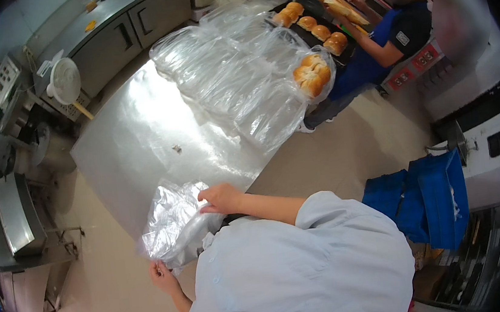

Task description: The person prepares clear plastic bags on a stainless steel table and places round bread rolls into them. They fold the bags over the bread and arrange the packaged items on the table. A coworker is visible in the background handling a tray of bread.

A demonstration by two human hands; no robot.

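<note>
Head view: left fingers [159, 267], right fingers [208, 195] pinch clear plastic bag [174, 217] by edges; one bread cluster [312, 75] bagged, buns [320, 32] on black tray [304, 35] unbagged.

"Material at your fingers [208, 194]?"

"I record plastic film [174, 222]: clear, glossy, crinkled."

"And the table [131, 129]?"

"Metal, smooth, with bright reflective glare. The bags [210, 69] lying on it are transparent plastic, shiny and wrinkled."

"Remaining surfaces?"

"My shirt [309, 259]: cloth, matt, softly creased. The crates [440, 194]: plastic, apparently matt. The buns [336, 43]: smooth crust, glossy on top."
</note>
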